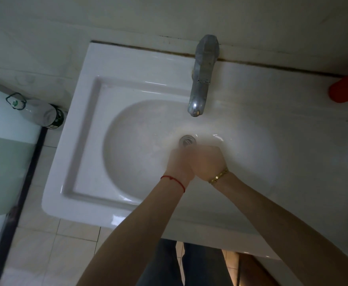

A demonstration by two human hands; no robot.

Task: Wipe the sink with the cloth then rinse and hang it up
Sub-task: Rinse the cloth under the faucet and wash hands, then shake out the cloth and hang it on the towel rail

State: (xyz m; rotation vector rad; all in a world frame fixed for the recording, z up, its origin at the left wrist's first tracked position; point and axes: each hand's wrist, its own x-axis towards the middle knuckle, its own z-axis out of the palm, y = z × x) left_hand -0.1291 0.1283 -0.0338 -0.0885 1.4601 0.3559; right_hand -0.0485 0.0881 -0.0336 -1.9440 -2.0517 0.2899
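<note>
From the head view, both hands are being held together low in the sink (82,124), just in front of the drain (187,140). The left hand (178,165) and the right hand (208,164) are touching, but both are blurred, so whether the fingers are released, clenched or grasping anything cannot be told. No cloth is being shown plainly; it may be bunched between the palms, though that is only being judged.

The step in hand is being read as rinsing or wringing over the basin. For it to be done well, the hands are best being kept low above the drain so that splashes are being caught, and the tap (202,83), from which no stream is being seen, is probably being needed.

Being counted: one sink, one tap, one drain, two hands, one red string bracelet (174,181), one gold bracelet (218,176), one bottle (38,111) on the floor at left, one red cup (347,88) at the right edge.
</note>
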